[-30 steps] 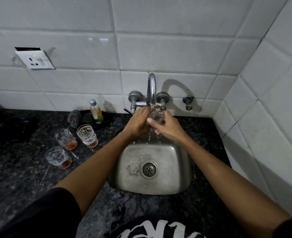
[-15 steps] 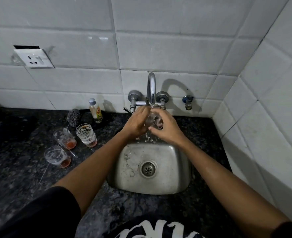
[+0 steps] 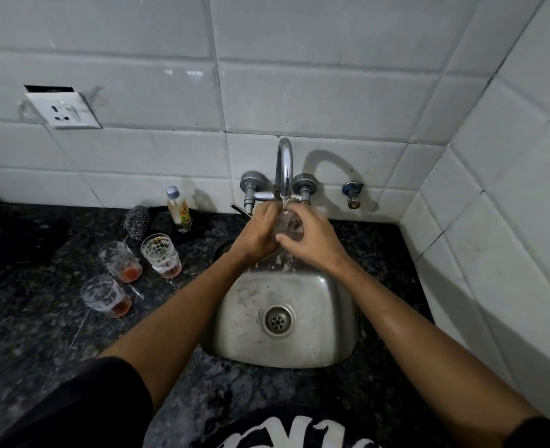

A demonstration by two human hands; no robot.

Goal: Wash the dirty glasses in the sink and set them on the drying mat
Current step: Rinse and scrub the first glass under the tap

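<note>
A clear glass [image 3: 288,225] is held under the running tap [image 3: 284,171], above the back of the steel sink [image 3: 244,331]. My left hand [image 3: 259,234] grips it from the left and my right hand [image 3: 312,239] wraps it from the right; most of the glass is hidden by fingers. Water falls from it into the basin. Three dirty glasses with reddish dregs stand on the dark counter to the left: one [image 3: 161,255] nearest the sink, one [image 3: 120,261] beside it, one [image 3: 105,296] closer to me. No drying mat is in view.
A small bottle [image 3: 179,210] and a steel scrubber [image 3: 137,223] stand by the back wall, left of the tap. A wall socket [image 3: 63,110] hangs loose on the tiles. A small valve [image 3: 352,193] sits right of the tap. Tiled wall closes the right side.
Both hands have shifted slightly around the glass under the stream, the right hand wrapping further over it. The three glasses on the counter have not moved.
</note>
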